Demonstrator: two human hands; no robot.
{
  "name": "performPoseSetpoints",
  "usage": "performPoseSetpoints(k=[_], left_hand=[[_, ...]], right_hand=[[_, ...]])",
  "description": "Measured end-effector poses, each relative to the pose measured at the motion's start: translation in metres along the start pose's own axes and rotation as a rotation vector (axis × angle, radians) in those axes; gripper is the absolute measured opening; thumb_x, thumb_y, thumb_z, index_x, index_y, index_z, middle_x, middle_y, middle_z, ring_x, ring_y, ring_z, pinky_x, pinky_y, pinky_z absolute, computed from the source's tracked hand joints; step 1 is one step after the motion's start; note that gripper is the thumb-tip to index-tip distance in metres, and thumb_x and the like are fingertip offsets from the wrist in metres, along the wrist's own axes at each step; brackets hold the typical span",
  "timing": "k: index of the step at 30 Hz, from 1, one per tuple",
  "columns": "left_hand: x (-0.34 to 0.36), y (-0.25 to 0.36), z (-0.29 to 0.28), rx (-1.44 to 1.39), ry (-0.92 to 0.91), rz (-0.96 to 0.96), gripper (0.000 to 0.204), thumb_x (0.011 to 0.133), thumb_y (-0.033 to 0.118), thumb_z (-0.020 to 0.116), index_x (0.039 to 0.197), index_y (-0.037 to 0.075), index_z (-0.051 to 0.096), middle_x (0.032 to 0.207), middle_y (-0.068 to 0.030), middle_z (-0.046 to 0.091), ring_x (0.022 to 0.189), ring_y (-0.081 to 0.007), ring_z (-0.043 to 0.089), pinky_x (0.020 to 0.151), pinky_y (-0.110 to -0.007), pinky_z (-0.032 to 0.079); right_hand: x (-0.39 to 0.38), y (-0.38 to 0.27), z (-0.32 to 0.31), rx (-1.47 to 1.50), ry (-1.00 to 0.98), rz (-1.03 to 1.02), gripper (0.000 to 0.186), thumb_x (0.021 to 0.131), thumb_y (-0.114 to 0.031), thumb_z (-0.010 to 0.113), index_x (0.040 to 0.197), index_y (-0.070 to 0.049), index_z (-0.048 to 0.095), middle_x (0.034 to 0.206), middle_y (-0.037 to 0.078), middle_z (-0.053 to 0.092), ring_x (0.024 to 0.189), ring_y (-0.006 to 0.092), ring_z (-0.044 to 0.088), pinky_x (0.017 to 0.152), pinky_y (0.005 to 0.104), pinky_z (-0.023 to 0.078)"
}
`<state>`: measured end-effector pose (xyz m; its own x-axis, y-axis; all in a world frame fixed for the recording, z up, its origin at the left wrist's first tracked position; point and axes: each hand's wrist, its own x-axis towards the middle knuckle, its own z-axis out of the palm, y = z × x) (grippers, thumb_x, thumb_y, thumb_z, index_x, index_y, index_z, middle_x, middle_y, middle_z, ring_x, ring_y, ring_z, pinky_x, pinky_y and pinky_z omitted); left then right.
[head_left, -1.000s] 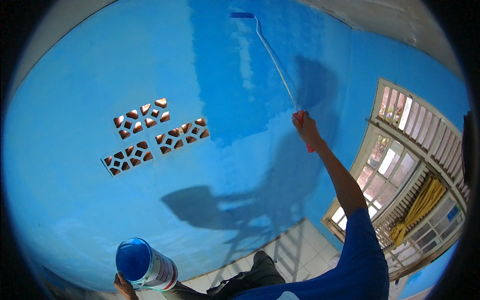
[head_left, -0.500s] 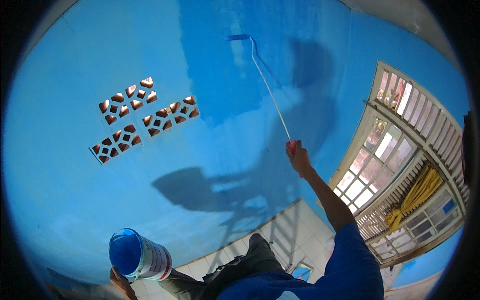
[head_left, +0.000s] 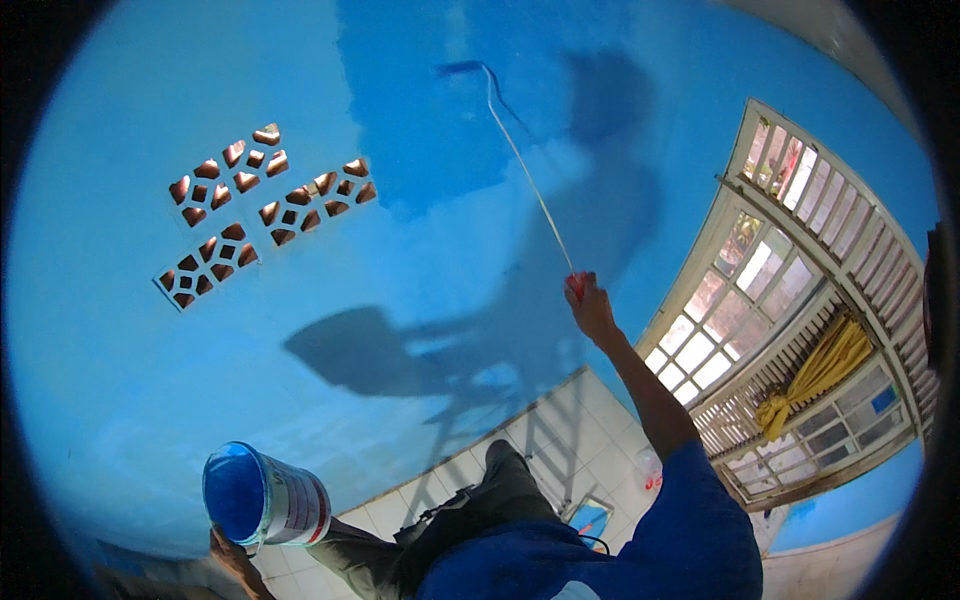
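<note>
My right hand [head_left: 592, 308] grips the red handle of a paint roller [head_left: 528, 175] on a long thin metal rod. Its blue roller head [head_left: 461, 68] rests against the upper wall, over a patch of darker blue paint [head_left: 420, 140]. At the lower left, my left hand [head_left: 232, 558] is closed at the base of a paint bucket [head_left: 296, 505], which is tilted with its mouth toward the wall. Blue paint [head_left: 236, 492] coats the inside of the bucket. The fingers under it are partly hidden.
Vent blocks [head_left: 268, 188] pierce the light blue wall [head_left: 150, 380] at left. A barred window [head_left: 740, 290] with a knotted yellow curtain [head_left: 818, 370] fills the right side. Below are white floor tiles [head_left: 590, 430], a plastic bag [head_left: 648, 466] and a tray-like object [head_left: 590, 515]. My shadow falls across the wall.
The whole view has shifted, so wall and window sit slightly higher and further left. The roller head stays on the dark patch, a little lower on it. Both hands keep their hold.
</note>
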<state>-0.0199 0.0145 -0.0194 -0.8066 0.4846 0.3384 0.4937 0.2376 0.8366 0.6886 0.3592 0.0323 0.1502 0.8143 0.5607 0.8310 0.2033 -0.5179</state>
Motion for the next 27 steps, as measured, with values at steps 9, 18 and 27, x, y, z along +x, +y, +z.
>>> performPoseSetpoints(k=[9,18,27], left_hand=[[-0.006,0.014,-0.004,0.001,-0.021,-0.016,0.042,0.089,0.034,0.038,0.086,-0.003,0.058,0.060,-0.0065,0.049,0.045,-0.0113,0.030,0.040,-0.029,0.022],[-0.008,0.023,0.006,-0.044,0.004,-0.019,0.042,0.090,0.034,0.039,0.083,-0.002,0.058,0.057,-0.0022,0.046,0.043,-0.0072,0.025,0.039,-0.028,0.018],[-0.002,0.001,-0.009,0.069,-0.012,-0.005,0.043,0.089,0.035,0.039,0.081,-0.004,0.057,0.059,-0.0064,0.049,0.047,-0.0127,0.036,0.042,-0.030,0.026]], right_hand=[[-0.059,0.021,0.035,-0.013,-0.175,0.172,0.050,0.084,-0.032,0.050,0.109,0.008,0.035,0.074,0.028,0.056,0.069,0.0438,0.056,0.056,0.0476,0.047],[-0.039,0.011,0.015,0.013,-0.074,0.140,0.042,0.084,-0.031,0.051,0.101,0.004,0.036,0.068,0.026,0.056,0.065,0.0447,0.056,0.052,0.0475,0.045],[-0.071,-0.002,0.017,0.014,-0.038,0.162,0.040,0.082,-0.033,0.054,0.098,0.001,0.038,0.068,0.025,0.057,0.064,0.0452,0.055,0.052,0.0490,0.044]])
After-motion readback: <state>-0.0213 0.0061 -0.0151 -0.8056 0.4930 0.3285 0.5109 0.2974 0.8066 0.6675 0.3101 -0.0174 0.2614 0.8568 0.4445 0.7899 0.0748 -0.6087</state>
